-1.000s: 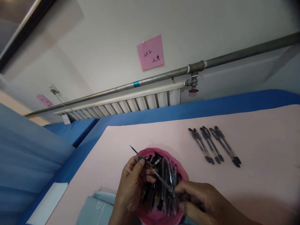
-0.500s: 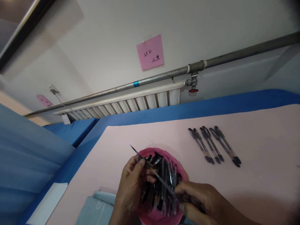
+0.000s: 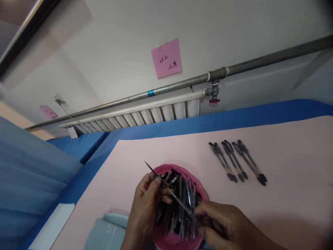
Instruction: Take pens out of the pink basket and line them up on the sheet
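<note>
My left hand (image 3: 146, 201) is closed, pinching a slim pen refill (image 3: 179, 200) between thumb and fingers. The refill's dark, pointed end sticks out to the upper left, and its clear part slants down to the right. At that lower end my right hand (image 3: 221, 222) is closed, its curled fingers hiding what exactly lies inside them. Below both hands stands a pink basket (image 3: 194, 171), filled with black pen parts and clear pen tubes (image 3: 186, 191). On the pink tabletop to the right, several black-capped pens (image 3: 230, 159) lie side by side in small groups.
A folded light-blue cloth (image 3: 104, 232) lies left of the basket. A white sheet (image 3: 52, 225) rests on the blue surface at the lower left, beside a blue curtain (image 3: 31, 173). Behind the pink tabletop (image 3: 293, 156) run a radiator (image 3: 156, 113) and a metal pipe (image 3: 182, 84).
Almost nothing differs. My right hand's fingers have shifted very slightly, while my left hand and the refill's pointed end stay in place.
</note>
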A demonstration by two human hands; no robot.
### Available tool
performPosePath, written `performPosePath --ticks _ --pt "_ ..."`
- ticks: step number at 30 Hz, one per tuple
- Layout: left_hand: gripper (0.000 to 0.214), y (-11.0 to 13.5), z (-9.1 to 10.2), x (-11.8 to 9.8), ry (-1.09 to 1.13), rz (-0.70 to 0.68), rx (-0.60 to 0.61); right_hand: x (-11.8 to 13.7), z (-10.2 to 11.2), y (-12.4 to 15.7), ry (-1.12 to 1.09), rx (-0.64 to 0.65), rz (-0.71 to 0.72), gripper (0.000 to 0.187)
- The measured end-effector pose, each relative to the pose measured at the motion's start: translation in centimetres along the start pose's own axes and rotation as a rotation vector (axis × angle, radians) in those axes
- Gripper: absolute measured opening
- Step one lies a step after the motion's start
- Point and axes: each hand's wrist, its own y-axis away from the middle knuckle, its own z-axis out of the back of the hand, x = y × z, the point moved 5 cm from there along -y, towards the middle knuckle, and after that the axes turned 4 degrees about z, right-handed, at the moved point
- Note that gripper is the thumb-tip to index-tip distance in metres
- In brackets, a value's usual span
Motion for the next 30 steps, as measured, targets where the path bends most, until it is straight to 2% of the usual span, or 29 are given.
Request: performPosePath --ticks 6,11,14,19,23,28,30 --pt "0.020 -0.1 -0.2 0.3 -0.019 -0.010 0.029 -0.1 0.0 -0.1 -0.034 -0.014 0.005 0.009" --pt "0.016 0.4 -1.2 0.7 -0.109 0.027 0.143 -0.6 0.3 -0.2 -0.016 -0.045 -0.014 0.009" --pt "0.021 0.5 -1.4 0.7 -0.158 0.019 0.187 -0.8 0.4 -0.4 -0.066 -0.052 -0.017 0.012" --pt "0.024 0.0 0.1 -0.3 -0.107 -0.067 -0.004 -0.5 1.0 -0.7 -0.233 -0.096 -0.053 0.018" --pt "0.024 -0.1 1.0 -1.0 -0.135 -0.062 -0.135 -0.6 1.7 -0.8 -0.224 -0.155 -0.057 0.018" --pt "0.024 0.0 1.2 -1.5 -0.338 -0.086 -0.156 -1.2 2.0 -0.9 -0.239 -0.166 -0.049 0.016" --pt "0.023 0.0 1.1 -1.5 -0.417 -0.104 -0.123 -1.4 2.1 -1.0 -0.276 -0.162 -0.040 0.015"
